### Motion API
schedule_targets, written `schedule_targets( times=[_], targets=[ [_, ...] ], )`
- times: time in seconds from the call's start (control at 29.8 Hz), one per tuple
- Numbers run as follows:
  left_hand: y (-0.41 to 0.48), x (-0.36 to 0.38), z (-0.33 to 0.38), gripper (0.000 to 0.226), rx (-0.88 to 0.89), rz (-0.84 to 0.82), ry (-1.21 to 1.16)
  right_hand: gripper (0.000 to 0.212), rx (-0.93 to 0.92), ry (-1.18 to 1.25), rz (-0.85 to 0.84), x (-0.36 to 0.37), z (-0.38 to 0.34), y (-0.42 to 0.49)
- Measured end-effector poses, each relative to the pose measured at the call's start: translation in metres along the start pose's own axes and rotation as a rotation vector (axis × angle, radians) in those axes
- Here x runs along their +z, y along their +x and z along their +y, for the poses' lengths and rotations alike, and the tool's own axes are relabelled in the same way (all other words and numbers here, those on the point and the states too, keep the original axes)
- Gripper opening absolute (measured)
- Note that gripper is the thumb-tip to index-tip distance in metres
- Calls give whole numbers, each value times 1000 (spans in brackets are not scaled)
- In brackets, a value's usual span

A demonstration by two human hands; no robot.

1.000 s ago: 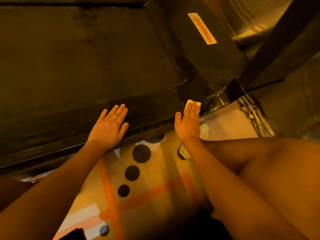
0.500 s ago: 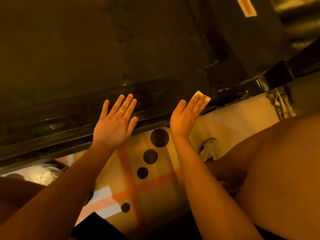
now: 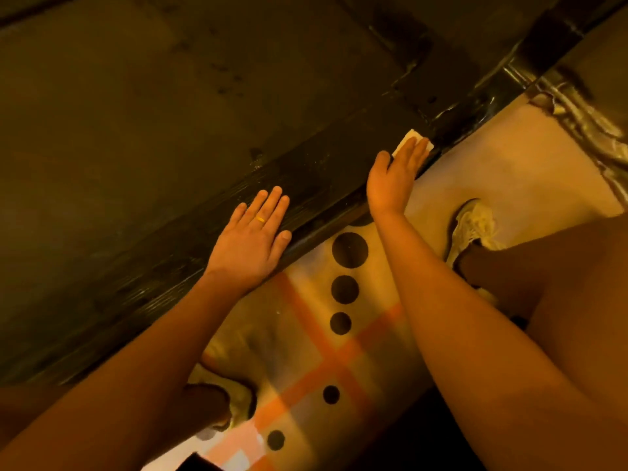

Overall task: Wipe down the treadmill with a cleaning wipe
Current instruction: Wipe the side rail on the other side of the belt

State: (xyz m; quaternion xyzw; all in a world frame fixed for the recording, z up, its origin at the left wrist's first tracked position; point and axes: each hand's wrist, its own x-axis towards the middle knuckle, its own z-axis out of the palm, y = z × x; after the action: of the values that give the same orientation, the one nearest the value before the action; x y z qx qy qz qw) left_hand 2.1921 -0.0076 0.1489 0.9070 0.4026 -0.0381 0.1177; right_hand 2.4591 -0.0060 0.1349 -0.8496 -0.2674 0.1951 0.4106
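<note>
the right hand (image 3: 394,180), in the upper middle of the frame, lies flat with straight fingers pressing a white cleaning wipe (image 3: 412,141) onto the black side rail (image 3: 316,178) of the treadmill (image 3: 142,107). the left hand (image 3: 253,241), wearing a gold ring (image 3: 260,219), rests open and flat on the same rail lower left of it. a patterned rug (image 3: 326,334) with black dots and a pale sneaker (image 3: 474,226) sit below.

No readable text, label or number shows on the treadmill (image 3: 170,130).

Left hand (image 3: 249,246) flat, palm down; right hand (image 3: 396,178) flat, palm down.
</note>
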Motion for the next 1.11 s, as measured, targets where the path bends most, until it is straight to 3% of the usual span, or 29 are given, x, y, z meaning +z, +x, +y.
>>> schedule_targets(
  times=[0.27, 0.54, 0.64, 0.84, 1.11],
  targets=[
    [-8, -6, -4, 63, 5, 2, 55, 79, -21, -15, -143, -18, 8, 10],
    [-8, -5, -4, 61, 4, 7, 90, 82, 38, 51, -31, -2, 3, -19],
    [-8, -2, -4, 61, 5, 26, 90, 82, -37, 24, -31, 13, 8, -44],
    [-8, 1, -5, 61, 14, 70, 80, 75, 14, 28, 14, 7, 6, -10],
    [-9, 2, -5, 61, 18, 90, 79, 66, -58, 115, -28, 37, -3, -84]
  ],
)
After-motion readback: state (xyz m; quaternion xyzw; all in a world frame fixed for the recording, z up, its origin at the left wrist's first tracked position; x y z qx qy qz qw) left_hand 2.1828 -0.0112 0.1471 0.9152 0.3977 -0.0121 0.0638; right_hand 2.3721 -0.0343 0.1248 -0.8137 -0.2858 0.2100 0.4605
